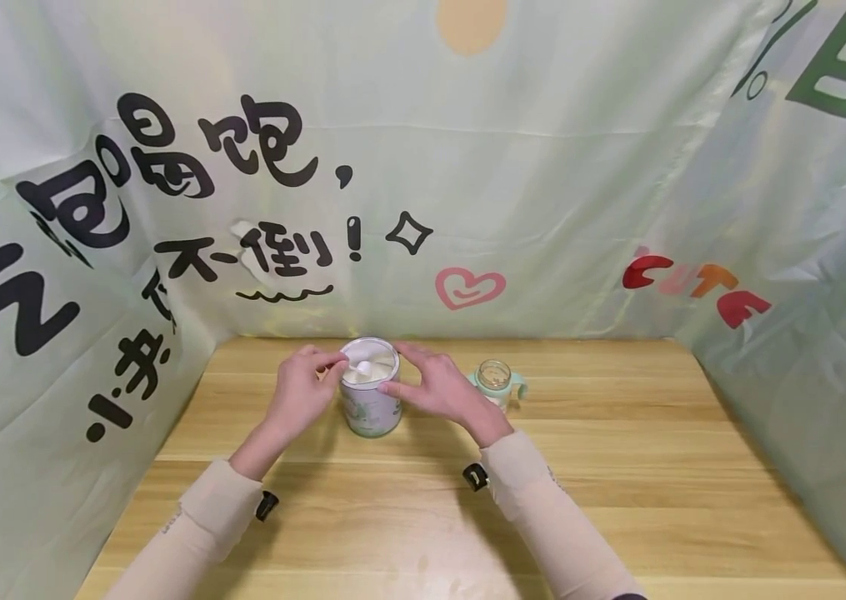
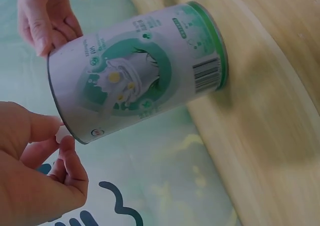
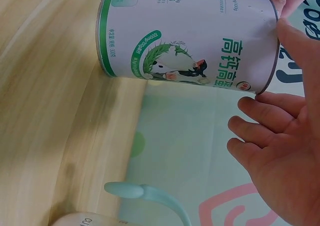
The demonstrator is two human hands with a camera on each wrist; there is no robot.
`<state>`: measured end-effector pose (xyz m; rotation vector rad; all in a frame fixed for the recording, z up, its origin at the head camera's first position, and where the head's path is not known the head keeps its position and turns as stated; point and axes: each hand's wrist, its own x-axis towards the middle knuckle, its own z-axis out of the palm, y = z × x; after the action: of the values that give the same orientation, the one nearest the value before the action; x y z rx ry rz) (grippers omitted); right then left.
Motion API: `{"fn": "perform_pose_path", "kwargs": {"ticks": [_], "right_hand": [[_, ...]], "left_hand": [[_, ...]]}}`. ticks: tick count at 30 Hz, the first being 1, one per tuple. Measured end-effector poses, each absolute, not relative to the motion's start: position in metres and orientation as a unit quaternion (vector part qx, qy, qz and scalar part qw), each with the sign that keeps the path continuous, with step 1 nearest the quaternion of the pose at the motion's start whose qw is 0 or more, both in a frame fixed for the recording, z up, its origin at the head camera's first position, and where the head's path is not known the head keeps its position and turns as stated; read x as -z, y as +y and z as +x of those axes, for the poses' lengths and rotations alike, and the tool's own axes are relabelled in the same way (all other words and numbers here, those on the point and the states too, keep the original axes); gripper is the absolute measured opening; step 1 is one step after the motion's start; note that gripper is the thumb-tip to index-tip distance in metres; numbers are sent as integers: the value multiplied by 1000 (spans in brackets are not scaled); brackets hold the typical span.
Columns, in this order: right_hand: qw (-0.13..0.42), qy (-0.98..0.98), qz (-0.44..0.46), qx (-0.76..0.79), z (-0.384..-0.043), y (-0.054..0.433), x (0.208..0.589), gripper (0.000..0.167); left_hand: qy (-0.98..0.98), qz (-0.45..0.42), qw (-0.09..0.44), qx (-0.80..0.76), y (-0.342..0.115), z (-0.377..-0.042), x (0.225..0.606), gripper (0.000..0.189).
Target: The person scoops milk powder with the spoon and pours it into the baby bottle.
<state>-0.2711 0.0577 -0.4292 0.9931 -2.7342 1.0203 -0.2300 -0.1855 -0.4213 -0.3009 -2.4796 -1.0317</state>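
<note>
A white and green milk powder can (image 1: pixel 372 412) stands upright on the table with its top off and pale powder inside. At its left rim my left hand (image 1: pixel 302 385) pinches the handle of a white scoop (image 1: pixel 365 367), whose bowl sits inside the can's mouth. In the left wrist view, a white bit of the scoop handle (image 2: pixel 62 134) shows between thumb and fingertips. My right hand (image 1: pixel 439 385) touches the right side of the rim with thumb and index finger spread. Its other fingers (image 3: pixel 255 131) extend beside the can in the right wrist view.
A clear baby bottle (image 1: pixel 495 375) with mint-green handles and no cap stands right of the can, behind my right wrist. The wooden table (image 1: pixel 618 467) meets a printed cloth backdrop (image 1: pixel 558 208) at the back and both sides.
</note>
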Motion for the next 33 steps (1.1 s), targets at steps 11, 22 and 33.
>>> {"fn": "perform_pose_path", "kwargs": {"ticks": [11,22,33], "right_hand": [[30,-889,321,-326,-272,56,431,77],[30,-890,315,-326,-273,55,431,78],[33,-888,312,-337,-271,55,432,77]], "left_hand": [[-902,-117,213,357,-180,-228,421,14],[-899,-109,197,375,-178,-226,421,13],[-899,-103,175,389,-176,-225,420,13]]}}
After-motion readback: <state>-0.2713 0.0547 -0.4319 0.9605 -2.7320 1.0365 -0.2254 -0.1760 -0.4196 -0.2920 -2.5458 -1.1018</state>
